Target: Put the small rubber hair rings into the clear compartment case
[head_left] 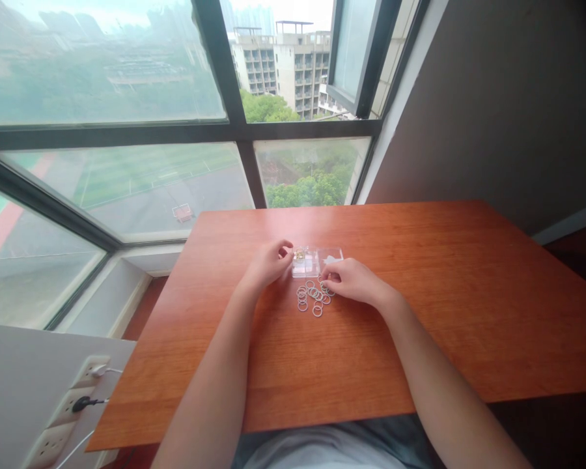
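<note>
A small clear plastic box (pixel 305 273) lies opened on the table, its lid (pixel 333 253) folded out to the right. Inside are compartments, and tiny gold-coloured pieces show in the one at the far left. My left hand (pixel 272 264) is at the box's left side, fingers curled and the fingertips against its edge. Several pale rings (pixel 317 311) lie loose and partly overlapping just in front of the box. Over the right part of these rings is my right hand (pixel 352 280), its thumb and fingers pinched on a ring that they mostly hide.
The brown wooden table (pixel 444 260) reaches up to the windows (pixel 312 172). A grey wall (pixel 493 111) stands at the right. Sockets with plugs and cables (pixel 78 404) are on the low wall at the lower left, beside the table edge.
</note>
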A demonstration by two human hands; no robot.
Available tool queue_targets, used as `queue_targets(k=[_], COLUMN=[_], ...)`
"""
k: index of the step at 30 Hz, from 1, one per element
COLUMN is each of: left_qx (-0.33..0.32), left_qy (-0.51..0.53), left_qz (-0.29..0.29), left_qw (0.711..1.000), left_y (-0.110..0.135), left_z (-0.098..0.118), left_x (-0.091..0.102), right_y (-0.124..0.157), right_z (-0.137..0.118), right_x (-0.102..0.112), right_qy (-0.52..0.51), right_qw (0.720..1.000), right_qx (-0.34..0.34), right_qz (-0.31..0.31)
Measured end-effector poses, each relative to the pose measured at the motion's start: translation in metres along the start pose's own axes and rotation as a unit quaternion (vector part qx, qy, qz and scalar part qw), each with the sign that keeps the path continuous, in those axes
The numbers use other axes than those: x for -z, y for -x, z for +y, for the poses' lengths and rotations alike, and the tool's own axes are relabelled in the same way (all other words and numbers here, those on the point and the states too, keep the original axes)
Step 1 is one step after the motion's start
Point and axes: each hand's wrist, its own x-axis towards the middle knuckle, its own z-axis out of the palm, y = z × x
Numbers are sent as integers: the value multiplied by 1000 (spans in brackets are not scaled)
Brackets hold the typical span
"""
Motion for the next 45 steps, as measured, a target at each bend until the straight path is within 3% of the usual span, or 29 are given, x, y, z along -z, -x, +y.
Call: queue_targets(k=[15,17,21,24,29,36,45], left_qx=[7,7,15,9,-30,-127,-138], left_qy=[28,29,29,11,33,125,102], left_qz=[-26,-23,-1,27,41,-58,-47], left_qw=[999,999,999,1000,998,982,984], left_y=[3,3,2,1,1,9,9], left_z=[3,1,0,1,14,45,45], left_x=[-3,-3,-1,0,-2,-8,-12], right_y=[0,-2,-6,-7,-7,-9,-8], right_z=[-1,-1,-5,-7,-7,-7,-7], right_x=[6,6,5,3,2,0,0], right_qy=[-40,-50,-94,-114,-106,-92,-88], right_qw=[998,996,974,962,962,966,967], right_qx=[6,4,0,1,3,8,13], right_qz=[43,76,204,248,251,240,237])
